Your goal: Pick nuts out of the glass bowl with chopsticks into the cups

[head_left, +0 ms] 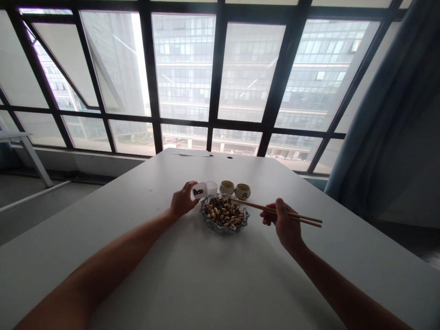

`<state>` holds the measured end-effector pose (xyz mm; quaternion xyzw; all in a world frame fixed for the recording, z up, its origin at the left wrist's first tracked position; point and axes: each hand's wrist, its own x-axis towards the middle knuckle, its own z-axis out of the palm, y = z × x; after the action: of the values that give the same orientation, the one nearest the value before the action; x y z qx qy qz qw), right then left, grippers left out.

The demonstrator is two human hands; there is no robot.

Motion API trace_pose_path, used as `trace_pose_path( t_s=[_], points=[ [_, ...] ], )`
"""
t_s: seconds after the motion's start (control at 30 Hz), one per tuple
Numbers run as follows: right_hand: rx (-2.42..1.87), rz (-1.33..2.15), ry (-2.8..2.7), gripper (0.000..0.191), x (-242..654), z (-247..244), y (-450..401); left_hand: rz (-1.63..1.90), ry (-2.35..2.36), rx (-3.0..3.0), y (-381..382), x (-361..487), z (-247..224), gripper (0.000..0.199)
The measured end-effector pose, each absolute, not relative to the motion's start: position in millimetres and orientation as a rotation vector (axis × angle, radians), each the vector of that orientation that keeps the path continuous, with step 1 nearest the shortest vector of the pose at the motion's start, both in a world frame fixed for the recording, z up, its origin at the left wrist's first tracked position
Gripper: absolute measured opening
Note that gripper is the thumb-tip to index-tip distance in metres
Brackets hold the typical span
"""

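Observation:
My left hand (184, 200) is closed on a small white plastic cup (199, 190), tilted toward me, with a few dark pieces inside. The cup is just beyond the left rim of a scalloped glass bowl (225, 229), which holds peanuts (223, 212) and dark seeds that look like sunflower seeds. In my right hand (283, 222) is a pair of wooden chopsticks (254, 205). Their tips reach over the bowl's far right part; whether they pinch anything is too small to tell.
Behind the bowl stand two small cream cups (227, 187) with dark characters. Another white plastic container (211, 188) is beside them. Papers (189, 152) lie at the white table's (154, 275) far end, before tall windows. A blue curtain (371, 119) hangs at right.

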<state>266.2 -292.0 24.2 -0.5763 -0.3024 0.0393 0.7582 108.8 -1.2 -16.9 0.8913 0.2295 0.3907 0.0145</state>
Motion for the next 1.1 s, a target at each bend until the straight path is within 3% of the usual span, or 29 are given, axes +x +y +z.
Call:
trace_pose_path(
  t_s=[0.37,0.53,0.9,1.1],
  points=[
    [-1.274,0.065,-0.695,0.054,268.0,20.7,-293.9,1.208,0.703,2.775,-1.2,108.4,-17.5,0.054],
    [-1.277,-0.097,-0.901,0.045,258.2,23.7,-286.3,1.201,0.707,2.764,3.0,110.6,-20.7,0.056],
    [-1.311,-0.184,-1.433,0.034,238.9,38.1,-195.2,1.182,0.712,2.79,4.2,110.3,-21.1,0.065],
    [-1.354,-0.113,-1.309,0.036,243.7,36.6,-225.7,1.136,0.73,2.783,5.5,109.8,-23.0,0.067]
  ],
)
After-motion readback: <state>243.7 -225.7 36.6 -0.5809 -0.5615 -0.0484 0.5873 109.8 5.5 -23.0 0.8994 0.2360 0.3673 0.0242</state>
